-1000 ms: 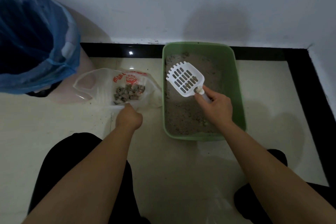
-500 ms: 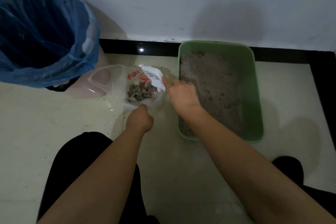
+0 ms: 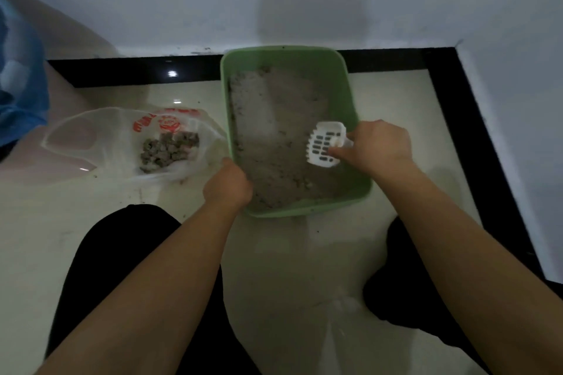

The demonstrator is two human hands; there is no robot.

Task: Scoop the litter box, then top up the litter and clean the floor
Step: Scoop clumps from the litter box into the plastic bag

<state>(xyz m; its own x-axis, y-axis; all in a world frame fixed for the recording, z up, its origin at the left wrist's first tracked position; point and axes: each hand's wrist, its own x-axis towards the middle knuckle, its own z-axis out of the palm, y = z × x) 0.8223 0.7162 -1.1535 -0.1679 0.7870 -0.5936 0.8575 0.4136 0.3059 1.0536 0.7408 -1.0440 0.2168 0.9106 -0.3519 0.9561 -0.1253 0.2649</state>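
A green litter box holding grey litter stands on the pale floor against the wall. My right hand grips the handle of a white slotted scoop, held over the litter near the box's right side. My left hand is curled at the box's near left corner, pinching the edge of a clear plastic bag with red print. The bag lies open on the floor left of the box, with a heap of grey clumps inside it.
A bin lined with a blue bag stands at the far left. A black floor border runs along the back and right walls. Crumbs of litter dot the floor near the bag. My dark-clothed knees flank the space below the box.
My right hand swung the scoop over the bag and back into the box's right side. The left hand shifted right to the box's corner, and the view turned to the right.
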